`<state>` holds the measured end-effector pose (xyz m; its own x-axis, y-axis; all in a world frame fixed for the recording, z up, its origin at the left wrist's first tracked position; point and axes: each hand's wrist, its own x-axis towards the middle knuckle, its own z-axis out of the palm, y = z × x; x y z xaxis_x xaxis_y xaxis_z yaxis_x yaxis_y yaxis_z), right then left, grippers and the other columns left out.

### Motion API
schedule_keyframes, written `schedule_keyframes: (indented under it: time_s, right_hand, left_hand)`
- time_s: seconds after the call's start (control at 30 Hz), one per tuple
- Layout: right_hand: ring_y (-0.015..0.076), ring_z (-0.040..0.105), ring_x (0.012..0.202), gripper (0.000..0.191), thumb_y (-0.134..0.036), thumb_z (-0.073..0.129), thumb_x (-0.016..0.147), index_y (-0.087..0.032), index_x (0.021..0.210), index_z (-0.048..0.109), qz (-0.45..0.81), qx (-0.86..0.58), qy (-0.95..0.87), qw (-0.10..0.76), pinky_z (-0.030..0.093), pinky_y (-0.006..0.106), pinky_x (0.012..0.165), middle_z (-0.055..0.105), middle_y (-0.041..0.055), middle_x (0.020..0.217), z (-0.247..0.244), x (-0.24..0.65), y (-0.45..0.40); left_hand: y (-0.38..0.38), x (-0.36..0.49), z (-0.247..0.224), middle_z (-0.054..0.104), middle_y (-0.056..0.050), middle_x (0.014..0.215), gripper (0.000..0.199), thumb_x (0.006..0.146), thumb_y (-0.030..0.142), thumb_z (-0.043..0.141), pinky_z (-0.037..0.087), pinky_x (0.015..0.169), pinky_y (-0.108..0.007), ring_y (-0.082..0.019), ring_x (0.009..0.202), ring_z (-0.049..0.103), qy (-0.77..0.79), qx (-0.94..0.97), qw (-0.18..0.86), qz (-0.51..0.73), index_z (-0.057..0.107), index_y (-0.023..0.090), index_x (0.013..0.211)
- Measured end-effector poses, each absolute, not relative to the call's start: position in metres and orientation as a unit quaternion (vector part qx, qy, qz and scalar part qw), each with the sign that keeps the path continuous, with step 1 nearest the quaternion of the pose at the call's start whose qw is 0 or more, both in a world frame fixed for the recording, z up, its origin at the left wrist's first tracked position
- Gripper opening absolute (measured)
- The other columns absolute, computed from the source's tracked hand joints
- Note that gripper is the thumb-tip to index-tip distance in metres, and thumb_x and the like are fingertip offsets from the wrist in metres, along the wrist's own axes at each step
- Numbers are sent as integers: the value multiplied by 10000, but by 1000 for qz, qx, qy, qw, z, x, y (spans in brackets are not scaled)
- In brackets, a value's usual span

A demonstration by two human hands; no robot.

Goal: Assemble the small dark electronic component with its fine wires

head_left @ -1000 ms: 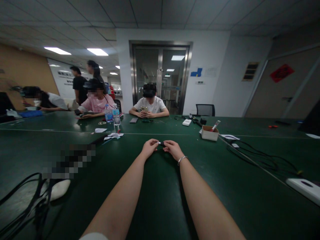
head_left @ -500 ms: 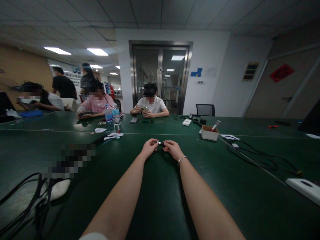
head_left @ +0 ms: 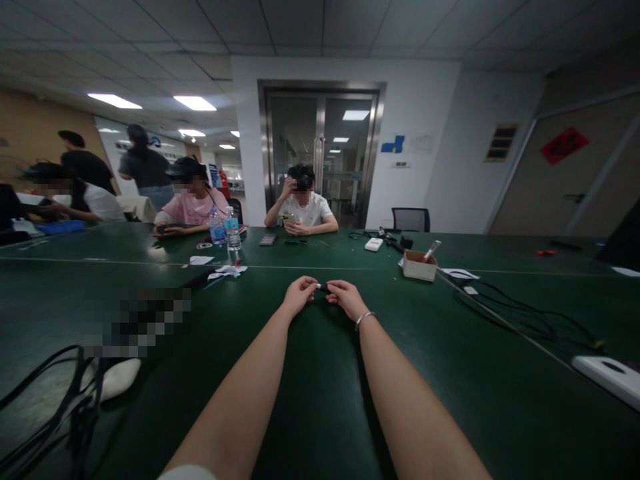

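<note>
Just above the green tabletop (head_left: 320, 373), my two hands meet over a small black-and-silver object (head_left: 323, 288), short and narrow; its exact kind is too small to make out. My left hand (head_left: 299, 295) pinches the silver end between thumb and fingertips. At the black end, the fingers of my right hand (head_left: 347, 299) are closed on it, hiding part of it. A silver bracelet (head_left: 364, 320) circles my right wrist.
A small box (head_left: 420, 268) stands to the right, near black cables (head_left: 530, 317). Water bottles (head_left: 233, 230) and paper scraps (head_left: 227, 271) are to the left. Across the table sits a person in a white shirt (head_left: 310, 210). A white device (head_left: 607, 377) lies far right.
Less of the silver end shows between my hands, which have hardly moved. The person opposite has raised a hand to the head. Two people standing behind have shifted left.
</note>
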<state>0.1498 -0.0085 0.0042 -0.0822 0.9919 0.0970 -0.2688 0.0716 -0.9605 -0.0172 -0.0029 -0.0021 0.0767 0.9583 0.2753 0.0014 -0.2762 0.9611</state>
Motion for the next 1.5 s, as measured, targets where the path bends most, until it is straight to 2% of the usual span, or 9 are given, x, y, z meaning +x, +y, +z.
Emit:
schedule_keyframes:
  time_s: [0.27, 0.47, 0.63, 0.93, 1.07, 1.27, 1.5]
  right_hand:
    - [94, 633, 513, 117, -94, 658, 752, -107, 866, 635, 564, -384, -468, 561, 527, 169, 480, 663, 38, 696, 4, 150, -8]
    - [92, 636, 515, 119, -100, 670, 746, -116, 859, 637, 563, -381, -471, 562, 523, 164, 475, 665, 32, 697, 2, 150, -7]
    - [91, 636, 513, 114, -96, 655, 758, -112, 869, 636, 565, -382, -472, 559, 523, 164, 476, 664, 36, 707, 2, 150, -6]
    - [97, 641, 528, 115, -85, 640, 768, -111, 880, 635, 563, -388, -475, 554, 532, 172, 490, 668, 41, 712, 5, 150, -9]
    - [100, 644, 536, 127, -84, 653, 759, -109, 882, 638, 562, -390, -478, 551, 539, 175, 498, 671, 46, 713, 5, 150, -9]
    - [90, 635, 514, 118, -81, 655, 754, -112, 867, 638, 562, -390, -478, 552, 529, 162, 477, 666, 34, 696, 4, 149, -7]
    - [89, 632, 511, 108, -83, 647, 760, -115, 863, 638, 559, -385, -477, 558, 522, 163, 477, 665, 35, 691, 1, 149, -5]
  left_hand:
    - [-4, -16, 1, 611, -45, 764, 242, 700, 276, 708, 501, 568, -220, -111, 670, 574, 421, 566, 453, 545, 658, 146, 898]
    - [-4, -17, 0, 632, -76, 880, 255, 681, 292, 723, 517, 573, -228, -119, 708, 577, 417, 574, 440, 550, 675, 148, 885]
    - [-8, -18, 2, 620, -56, 863, 279, 699, 274, 710, 514, 568, -213, -117, 718, 587, 404, 574, 457, 546, 650, 174, 953]
    - [-2, -18, -2, 617, -69, 841, 264, 702, 325, 707, 526, 581, -230, -133, 752, 586, 410, 575, 445, 550, 653, 145, 887]
    - [-4, -19, 0, 618, -73, 878, 256, 703, 297, 708, 541, 606, -253, -144, 780, 596, 407, 572, 448, 553, 640, 153, 904]
    - [-8, -18, 4, 604, -41, 780, 202, 729, 290, 673, 528, 585, -226, -128, 733, 594, 409, 575, 454, 544, 629, 162, 879]
    - [-13, -15, 9, 627, -63, 845, 227, 680, 224, 714, 529, 582, -226, -130, 742, 598, 416, 558, 466, 546, 648, 150, 884]
